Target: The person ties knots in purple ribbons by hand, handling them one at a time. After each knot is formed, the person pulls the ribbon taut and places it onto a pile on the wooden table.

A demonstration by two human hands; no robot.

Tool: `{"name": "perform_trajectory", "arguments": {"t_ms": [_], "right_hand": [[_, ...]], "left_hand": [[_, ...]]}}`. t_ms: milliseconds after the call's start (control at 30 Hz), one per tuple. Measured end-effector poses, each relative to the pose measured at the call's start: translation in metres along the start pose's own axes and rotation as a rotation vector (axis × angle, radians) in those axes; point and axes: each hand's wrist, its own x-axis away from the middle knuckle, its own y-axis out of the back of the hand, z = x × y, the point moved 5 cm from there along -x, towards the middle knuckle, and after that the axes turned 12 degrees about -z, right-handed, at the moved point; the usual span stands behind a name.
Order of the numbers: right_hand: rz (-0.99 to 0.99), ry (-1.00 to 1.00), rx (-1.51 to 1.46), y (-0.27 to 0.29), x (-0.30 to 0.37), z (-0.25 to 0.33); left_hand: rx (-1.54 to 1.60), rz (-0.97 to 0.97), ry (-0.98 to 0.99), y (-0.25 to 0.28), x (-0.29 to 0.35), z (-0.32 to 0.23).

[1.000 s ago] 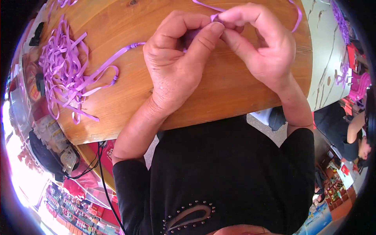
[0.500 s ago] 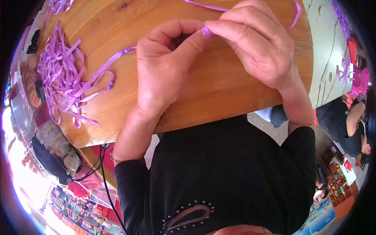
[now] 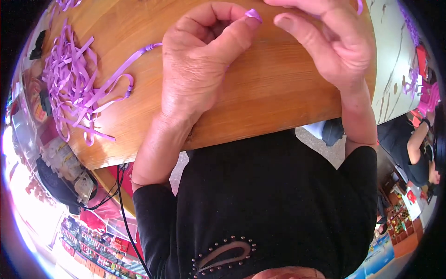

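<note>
I have a wooden table [image 3: 278, 102] under me with a heap of purple ribbons [image 3: 69, 88] at its left side, well apart from where I work. My left hand [image 3: 200, 69] is curled narrow, pinching a ribbon end [image 3: 253, 14] between thumb and forefinger at the top of the view, while my right hand [image 3: 325, 42] sits just beside it, fingers loosely bent and, as far as I can tell, gripping nothing. I judge this to be mid-fold or mid-knot; next the right hand must catch that end without slackening the pinch.
</note>
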Motion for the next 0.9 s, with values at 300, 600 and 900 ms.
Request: {"name": "perform_trajectory", "arguments": {"t_ms": [300, 600, 900], "right_hand": [[-0.016, -0.112, 0.021, -0.005, -0.001, -0.001], [-0.031, -0.14, -0.68, -0.036, 0.015, -0.056], [0.107, -0.965, -0.559, -0.015, 0.02, -0.031]], "left_hand": [[-0.126, -0.061, -0.21, 0.004, 0.005, -0.003], [-0.096, -0.054, -0.351, -0.004, 0.004, -0.007], [-0.079, 0.077, -0.265, -0.007, 0.007, -0.008]]}}
